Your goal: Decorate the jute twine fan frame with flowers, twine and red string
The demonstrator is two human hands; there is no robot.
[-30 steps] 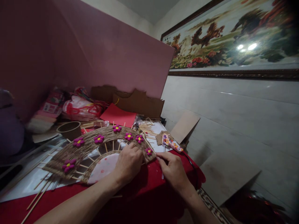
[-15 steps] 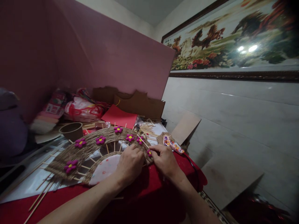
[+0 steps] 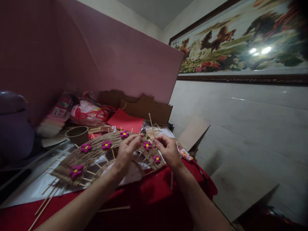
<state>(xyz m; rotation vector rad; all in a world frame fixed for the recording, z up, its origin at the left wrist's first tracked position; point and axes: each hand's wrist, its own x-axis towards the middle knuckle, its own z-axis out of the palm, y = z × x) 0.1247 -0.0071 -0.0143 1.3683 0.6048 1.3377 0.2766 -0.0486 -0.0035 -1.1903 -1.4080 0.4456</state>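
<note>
A fan-shaped piece woven from brown twine over thin sticks (image 3: 95, 153) lies on the table, with magenta clay flowers (image 3: 76, 171) along its band. Over its right part my left hand (image 3: 125, 155) is raised, fingertips pinched together; whatever they may hold is hidden. To the right, my right hand (image 3: 168, 149) pinches a thin wooden stick (image 3: 151, 123) that points upward. One flower (image 3: 147, 145) shows between the two hands, and another (image 3: 157, 158) sits below the right fingertips. The pale cloth centre (image 3: 133, 173) of the fan is partly covered by my left forearm.
A brown pot (image 3: 77, 134) stands behind the fan, near red paper (image 3: 125, 120) and plastic bags (image 3: 89, 112). A flower-patterned object (image 3: 184, 153) with a black cord lies at the right. Loose sticks (image 3: 44, 205) rest front left on red cloth (image 3: 144, 205).
Both hands have lifted slightly off the fan. My left hand has moved up, uncovering part of the right side. The stick at my right hand has swung from slanting to nearly upright.
</note>
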